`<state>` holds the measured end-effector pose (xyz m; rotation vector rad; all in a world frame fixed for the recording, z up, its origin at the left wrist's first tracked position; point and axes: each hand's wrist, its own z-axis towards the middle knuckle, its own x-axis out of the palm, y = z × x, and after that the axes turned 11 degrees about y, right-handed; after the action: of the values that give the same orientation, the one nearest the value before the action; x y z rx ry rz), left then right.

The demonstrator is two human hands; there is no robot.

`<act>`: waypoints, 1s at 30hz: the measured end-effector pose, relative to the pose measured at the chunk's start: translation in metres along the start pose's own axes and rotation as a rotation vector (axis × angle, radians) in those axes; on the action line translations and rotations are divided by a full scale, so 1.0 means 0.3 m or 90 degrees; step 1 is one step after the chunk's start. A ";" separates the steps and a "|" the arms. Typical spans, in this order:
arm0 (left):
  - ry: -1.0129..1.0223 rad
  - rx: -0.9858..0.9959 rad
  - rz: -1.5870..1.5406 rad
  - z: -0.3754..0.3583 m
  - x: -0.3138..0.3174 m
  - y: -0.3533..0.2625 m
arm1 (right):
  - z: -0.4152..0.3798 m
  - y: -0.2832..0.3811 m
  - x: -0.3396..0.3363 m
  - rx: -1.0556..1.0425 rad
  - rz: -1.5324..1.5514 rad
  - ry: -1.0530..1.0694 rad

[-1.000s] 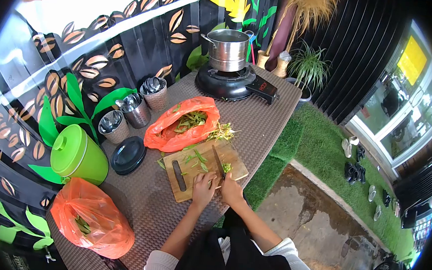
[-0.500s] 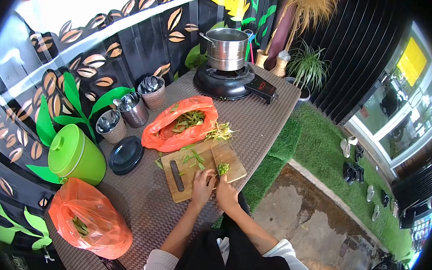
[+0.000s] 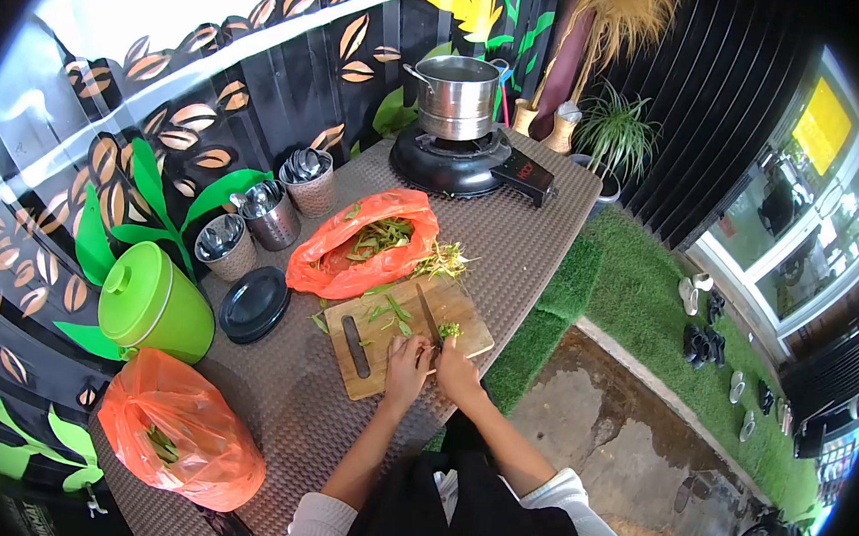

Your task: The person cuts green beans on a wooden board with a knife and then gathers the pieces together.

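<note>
On the wooden cutting board [image 3: 354, 315], my right hand [image 3: 457, 373] is closed around the handle of a knife [image 3: 427, 311]. Its blade points away from me toward the far edge of the board. My left hand [image 3: 406, 368] is beside it, fingers curled and pressed down on the board; whatever is under them is hidden. A small heap of chopped greens [image 3: 450, 330] lies just right of the blade. Loose green leaves [image 3: 396, 316] are scattered to its left. Behind the board, an open orange plastic bag [image 3: 349, 280] holds leafy greens [image 3: 384, 238], with trimmed stems [image 3: 445, 260] beside it.
A steel pot [image 3: 458, 106] stands on a black portable stove [image 3: 443, 167] at the table's far end. Along the wall are cutlery holders [image 3: 312, 192], black plates [image 3: 255, 306] and a green lidded bucket [image 3: 158, 299]. A second orange bag [image 3: 183, 440] and a phone [image 3: 228, 530] are near left.
The knife blade has tilted, its tip now leaning more to the left. Both hands stay almost in place on the board, and the view has shifted slightly.
</note>
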<state>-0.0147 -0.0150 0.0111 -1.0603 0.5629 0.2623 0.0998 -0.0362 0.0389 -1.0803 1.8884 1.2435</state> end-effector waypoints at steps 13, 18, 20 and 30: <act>-0.002 -0.016 0.025 -0.002 -0.001 -0.006 | -0.013 -0.019 0.008 -0.053 0.025 -0.006; 0.009 -0.022 0.007 -0.006 -0.009 -0.006 | -0.073 0.043 0.018 0.018 0.026 0.022; 0.008 -0.005 0.016 -0.002 -0.007 -0.004 | -0.028 0.020 0.030 -0.002 0.034 0.009; -0.010 0.000 0.011 -0.008 -0.001 0.008 | -0.048 0.032 0.042 0.026 0.074 0.000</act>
<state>-0.0168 -0.0161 0.0087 -1.0526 0.5591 0.2854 0.0845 -0.0512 0.0375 -0.9618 1.9922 1.2625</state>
